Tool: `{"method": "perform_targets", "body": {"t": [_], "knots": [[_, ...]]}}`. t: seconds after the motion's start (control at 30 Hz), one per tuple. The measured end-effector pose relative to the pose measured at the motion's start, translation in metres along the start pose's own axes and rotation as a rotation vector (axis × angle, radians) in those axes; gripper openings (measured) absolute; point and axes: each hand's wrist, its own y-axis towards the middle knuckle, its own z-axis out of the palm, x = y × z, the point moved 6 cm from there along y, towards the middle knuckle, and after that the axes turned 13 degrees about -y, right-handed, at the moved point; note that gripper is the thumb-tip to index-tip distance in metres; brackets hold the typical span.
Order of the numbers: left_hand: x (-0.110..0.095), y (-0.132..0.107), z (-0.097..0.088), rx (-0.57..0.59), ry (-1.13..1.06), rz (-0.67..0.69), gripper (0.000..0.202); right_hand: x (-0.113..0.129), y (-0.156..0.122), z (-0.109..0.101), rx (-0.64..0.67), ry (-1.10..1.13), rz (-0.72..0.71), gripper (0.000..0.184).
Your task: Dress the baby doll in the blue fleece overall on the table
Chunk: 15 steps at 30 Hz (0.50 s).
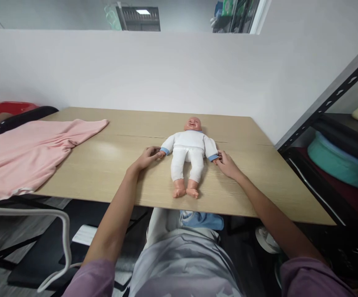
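Note:
A baby doll (188,153) in a white suit with blue cuffs lies on its back in the middle of the wooden table (111,165), head away from me. My left hand (148,158) rests on the table with its fingers closed around the doll's near hand. On the other side, my right hand (226,163) pinches the doll's other hand at the blue cuff. Both of the doll's arms are spread outward.
A pink garment (27,152) lies spread over the table's left end. A metal shelf frame (327,103) stands at the right with a teal cushion (339,161) on it. A white partition wall (166,70) runs behind the table. A white chair frame (58,231) sits low left.

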Motion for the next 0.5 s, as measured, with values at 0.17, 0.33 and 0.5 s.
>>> {"method": "perform_targets", "body": {"t": [0.17,0.33,0.5], "knots": [[0.001,-0.003,-0.002,0.054,-0.039,-0.041,0.100,-0.004,0.000,0.002,0.016,0.013,-0.012,0.039],[-0.006,-0.014,-0.005,0.137,-0.082,-0.086,0.092,-0.008,-0.002,0.003,0.015,0.007,-0.017,0.041],[-0.012,-0.020,-0.005,0.158,-0.095,-0.109,0.090,-0.009,-0.002,0.002,0.012,-0.011,-0.024,0.040]]}}
